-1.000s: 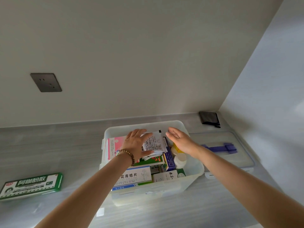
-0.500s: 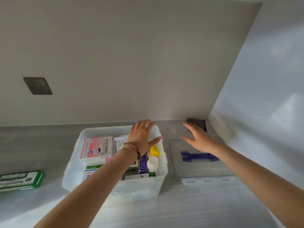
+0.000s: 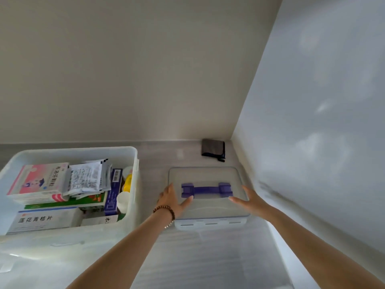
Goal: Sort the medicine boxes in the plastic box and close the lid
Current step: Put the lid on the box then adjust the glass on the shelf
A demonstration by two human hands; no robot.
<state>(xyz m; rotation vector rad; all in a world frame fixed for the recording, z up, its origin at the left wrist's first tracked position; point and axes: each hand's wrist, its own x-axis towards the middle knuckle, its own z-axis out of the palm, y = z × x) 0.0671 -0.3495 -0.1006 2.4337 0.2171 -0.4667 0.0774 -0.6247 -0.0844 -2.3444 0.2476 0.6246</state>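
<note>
The translucent plastic box [image 3: 133, 155] stands at the left, uncovered and packed with medicine boxes: a pink one [image 3: 39, 182] on top, white sachets [image 3: 87, 178], a purple box on edge [image 3: 113, 190], a yellow bottle [image 3: 127, 182]. Its clear lid [image 3: 205, 175] with a purple handle [image 3: 206, 189] lies flat on the counter to the right. My left hand [image 3: 171, 200], a bead bracelet on the wrist, rests at the lid's left edge, thumb on top near the handle. My right hand [image 3: 249, 200] touches the lid's right edge, fingers spread.
A folded dark cloth [image 3: 213, 149] lies in the back corner behind the lid. A white side wall [image 3: 312, 122] rises close on the right and a beige wall stands behind. The grey counter [image 3: 208, 257] stretches toward me.
Both hands left the plastic box and moved right onto the lid, one at each side. The view swung right, so the box now sits at the left edge.
</note>
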